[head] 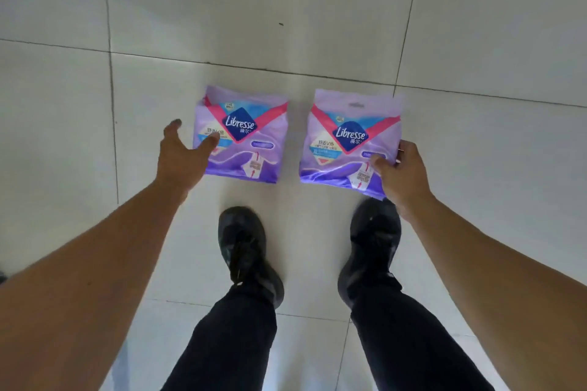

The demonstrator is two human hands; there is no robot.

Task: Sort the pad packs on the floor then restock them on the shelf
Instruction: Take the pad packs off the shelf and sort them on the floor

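Centre of frame: two packs lie side by side on the floor (317, 25). Your right hand (401, 173) pinches the right pack (344, 143) at its lower right corner. Your left hand (182, 157), fingers spread and grasping nothing, hovers at the left edge of the left pack (246, 136).

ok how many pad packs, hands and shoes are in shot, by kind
pad packs: 2, left pack, right pack
hands: 2, left hand, right hand
shoes: 2, left shoe, right shoe
total: 6
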